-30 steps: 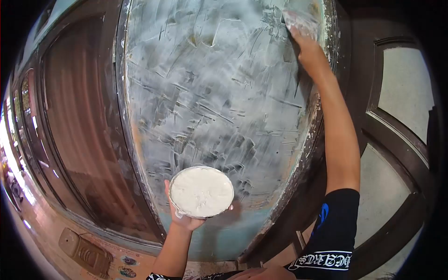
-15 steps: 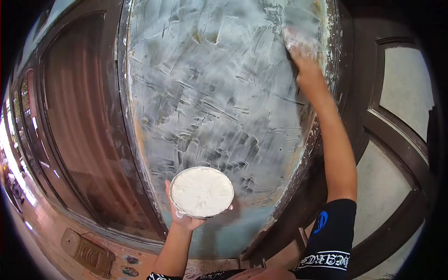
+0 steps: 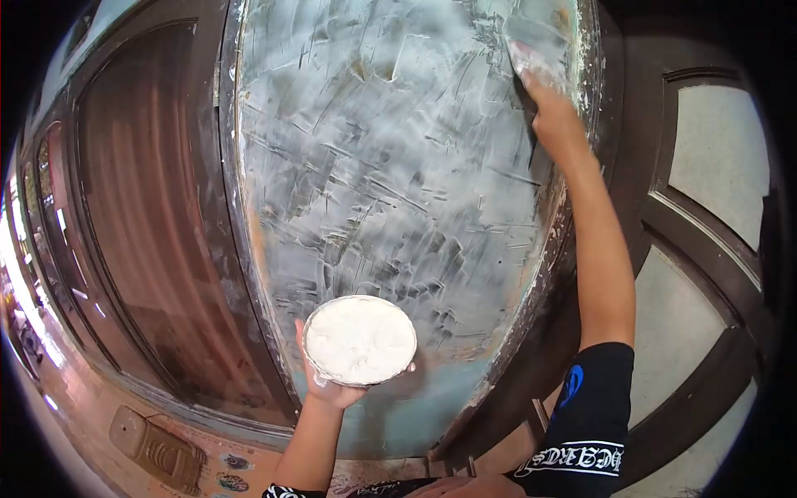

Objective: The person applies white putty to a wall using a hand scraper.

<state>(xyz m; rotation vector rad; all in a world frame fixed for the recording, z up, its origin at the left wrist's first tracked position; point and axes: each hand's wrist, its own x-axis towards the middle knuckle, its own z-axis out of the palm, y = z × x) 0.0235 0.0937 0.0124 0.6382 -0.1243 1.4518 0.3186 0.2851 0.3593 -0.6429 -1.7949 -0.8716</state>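
A round tub of white putty (image 3: 359, 340) rests in my left hand (image 3: 332, 390), whose fingers curl around its side and underneath. The paste fills it nearly to the rim. High on the right side of the blue-grey panel (image 3: 374, 191), my right hand (image 3: 548, 95) is closed on a putty knife (image 3: 531, 41). White paste smears the fingers there, and the blade blends into the coated surface, so its outline is hard to make out. Uneven whitish streaks cover most of the panel; its lower strip is plainer blue-green.
A brown frame with chipped paint edges the panel. On the left is a dark door with a glazed pane (image 3: 141, 191); on the right, a brown door with pale panels (image 3: 718, 158). A brown plastic stool (image 3: 158, 448) stands on the floor at lower left.
The view has shifted slightly, and the panel sits a little lower and to the right. My right hand stays near the upper right edge; the tub is held almost still.
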